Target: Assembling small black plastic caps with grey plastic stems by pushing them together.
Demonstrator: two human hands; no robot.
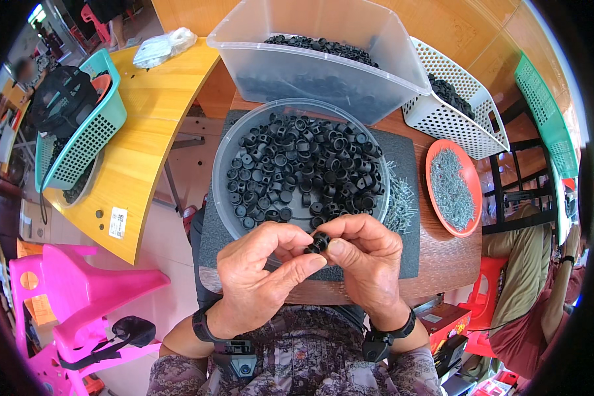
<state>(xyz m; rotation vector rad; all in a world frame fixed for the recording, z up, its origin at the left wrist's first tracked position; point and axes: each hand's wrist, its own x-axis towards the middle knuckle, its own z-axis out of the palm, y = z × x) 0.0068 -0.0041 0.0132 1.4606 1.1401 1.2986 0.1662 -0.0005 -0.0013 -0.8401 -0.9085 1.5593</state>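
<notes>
Between the fingertips of both hands, a small black ring-shaped plastic part (317, 243) is pinched, just over the near rim of a round clear tub. My left hand (264, 267) grips its left side with thumb and fingers. From the other side, my right hand (368, 261) holds it with thumb and index finger. The fingers partly cover the part, so its full shape does not show. Many similar black round parts (290, 158) fill the tub (223, 204). Beside the tub's right rim lies a loose pile of thin silvery screws or pins (402, 198).
Behind the tub stands a large translucent bin (310, 79) of black parts. To the right are a white perforated basket (455, 125) and a red plate (476, 198) of metal pieces. A pink chair (92, 284) and yellow table (138, 138) stand left; a person sits at right.
</notes>
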